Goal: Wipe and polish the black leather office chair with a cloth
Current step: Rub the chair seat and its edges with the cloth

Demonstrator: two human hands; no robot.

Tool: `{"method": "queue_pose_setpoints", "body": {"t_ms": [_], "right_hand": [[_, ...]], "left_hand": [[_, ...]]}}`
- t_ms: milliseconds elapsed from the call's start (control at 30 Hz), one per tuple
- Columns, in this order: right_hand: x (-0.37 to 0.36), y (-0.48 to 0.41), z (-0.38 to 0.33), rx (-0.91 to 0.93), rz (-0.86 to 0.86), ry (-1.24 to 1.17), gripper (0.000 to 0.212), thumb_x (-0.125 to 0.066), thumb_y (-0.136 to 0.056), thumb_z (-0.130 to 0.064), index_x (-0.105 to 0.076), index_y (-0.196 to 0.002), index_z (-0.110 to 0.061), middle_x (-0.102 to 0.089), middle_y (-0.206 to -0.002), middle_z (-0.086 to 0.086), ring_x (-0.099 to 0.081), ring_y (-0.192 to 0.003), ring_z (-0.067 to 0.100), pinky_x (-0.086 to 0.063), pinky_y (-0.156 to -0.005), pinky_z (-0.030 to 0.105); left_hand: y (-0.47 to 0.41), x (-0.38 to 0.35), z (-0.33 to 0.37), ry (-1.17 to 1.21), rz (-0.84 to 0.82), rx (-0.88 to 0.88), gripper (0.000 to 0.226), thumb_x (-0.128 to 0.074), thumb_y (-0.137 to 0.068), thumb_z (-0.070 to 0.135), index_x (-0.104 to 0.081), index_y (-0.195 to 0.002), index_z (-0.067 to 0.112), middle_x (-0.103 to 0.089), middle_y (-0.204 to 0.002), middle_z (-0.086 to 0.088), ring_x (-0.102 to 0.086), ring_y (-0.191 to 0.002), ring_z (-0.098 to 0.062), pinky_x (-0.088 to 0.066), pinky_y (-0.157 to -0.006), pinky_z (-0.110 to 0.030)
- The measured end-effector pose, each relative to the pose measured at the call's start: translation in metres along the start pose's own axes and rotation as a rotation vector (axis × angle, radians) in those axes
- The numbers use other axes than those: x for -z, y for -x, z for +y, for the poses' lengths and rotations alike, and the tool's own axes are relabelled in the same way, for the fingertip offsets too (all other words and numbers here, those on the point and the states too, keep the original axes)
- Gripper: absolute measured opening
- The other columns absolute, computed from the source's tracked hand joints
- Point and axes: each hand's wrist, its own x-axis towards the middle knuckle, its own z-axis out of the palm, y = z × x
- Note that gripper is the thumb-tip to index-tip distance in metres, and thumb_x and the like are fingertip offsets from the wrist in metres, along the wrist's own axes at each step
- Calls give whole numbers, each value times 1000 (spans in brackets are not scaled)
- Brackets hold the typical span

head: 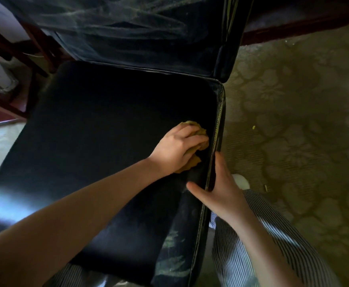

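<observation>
The black leather chair fills the view, its seat (99,141) dark and shiny, its backrest (132,30) streaked with pale dust. My left hand (176,148) grips a bunched olive-yellow cloth (198,131) and presses it on the seat near the right edge. My right hand (221,189) holds the seat's right rim (218,129), thumb on top of the seat and fingers over the side. Dusty smears show on the seat's front right corner (173,262).
A patterned greenish carpet (293,125) lies to the right of the chair. Dark red wooden furniture legs (10,50) stand at the left, with another wooden edge (293,27) at the top right. My striped trouser legs (262,245) are beside the seat's front right.
</observation>
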Motion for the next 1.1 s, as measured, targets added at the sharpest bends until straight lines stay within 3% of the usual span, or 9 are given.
{"method": "queue_pose_setpoints", "body": {"t_ms": [133,233,433,533,600,667,833,1000,1100], "right_hand": [[-9,45,5,-20,-197,177,121,-69,-73,-56,22,-145,-22,20,-155,-2,11,-141,7,-4,-116,29],[-18,58,6,-31,-214,292,127,-72,-71,-53,30,-141,-23,31,-152,-3,11,-142,8,-12,-114,28],[-23,57,6,-84,-168,374,126,-74,-69,-53,20,-146,-22,24,-154,-5,-2,-145,16,-26,-113,42],[-26,57,7,-106,-159,362,126,-76,-68,-51,18,-147,-22,22,-155,-4,-6,-145,16,-29,-111,45],[-27,58,5,-109,-145,362,126,-76,-68,-50,18,-147,-21,21,-155,-4,-5,-145,16,-26,-112,46],[-29,61,3,-115,-133,376,125,-75,-69,-51,18,-147,-21,20,-156,-3,-6,-145,16,-25,-112,47],[-33,70,-5,-74,-94,442,123,-73,-71,-52,15,-148,-14,14,-157,4,-10,-144,21,-23,-111,42],[-47,96,-7,-108,-54,311,121,-68,-61,-65,0,-149,-17,-9,-157,8,-19,-142,26,-33,-108,49],[-61,123,-2,-78,-181,425,125,-72,-67,-59,13,-149,-15,10,-158,5,-5,-145,23,-21,-115,44]], "left_hand": [[-5,0,1,3,-28,48,35,-45,-88,22,-66,-115,13,-60,-115,-14,-55,-110,-32,-45,-95,-40],[-6,4,7,9,-60,100,35,-45,-87,22,-65,-115,14,-59,-118,-15,-54,-113,-33,-46,-96,-44],[15,7,28,40,-102,166,34,-55,-88,12,-62,-121,14,-56,-124,-16,-48,-119,-35,-41,-100,-50],[33,7,42,53,-126,169,35,-48,-87,17,-64,-118,13,-58,-121,-17,-52,-115,-38,-44,-97,-52],[50,9,49,60,-125,155,40,-41,-84,22,-67,-112,12,-61,-115,-17,-57,-107,-39,-47,-94,-50],[68,10,56,56,-105,149,34,-49,-81,14,-68,-110,11,-62,-113,-18,-59,-104,-40,-47,-92,-50],[124,7,74,71,-37,140,35,-48,-82,16,-67,-111,14,-62,-113,-12,-57,-109,-32,-46,-94,-44],[135,13,79,56,-14,140,41,-70,-72,-4,-68,-110,12,-63,-112,-15,-60,-105,-35,-47,-92,-48],[138,17,77,37,-14,143,33,-56,-81,7,-67,-111,12,-62,-113,-15,-59,-105,-35,-46,-94,-47]]}}
